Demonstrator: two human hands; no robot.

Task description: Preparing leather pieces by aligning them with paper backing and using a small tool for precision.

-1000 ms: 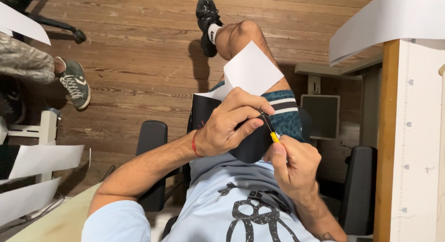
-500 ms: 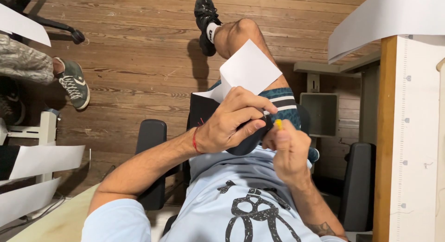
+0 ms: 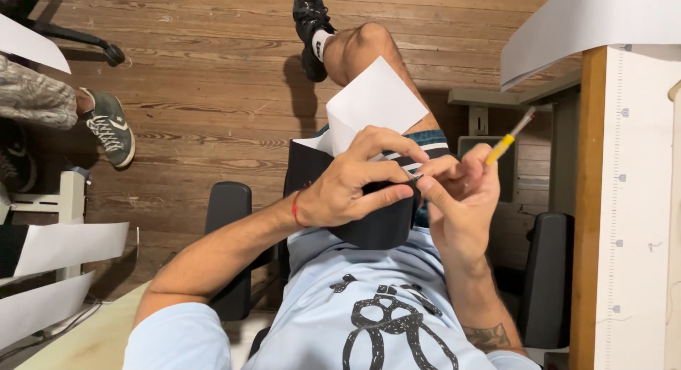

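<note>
Left hand (image 3: 347,192) pinches a black sheet (image 3: 376,224) (white-backed); right hand (image 3: 461,200) grips a yellow pencil (image 3: 505,144).

Place: a workroom or studio for paper and drawing work is showing here.
Floor: worn wooden planks (image 3: 213,93) are running across the top, from 10 to 1 o'clock.
Seating: black chair armrests (image 3: 230,242) are flanking the seated person, at 7 and 4 o'clock.
Work surface: a pale board with a ruled scale (image 3: 631,200) is standing at 3 o'clock.
Paper: white sheets (image 3: 64,246) are lying at 9 o'clock.
</note>
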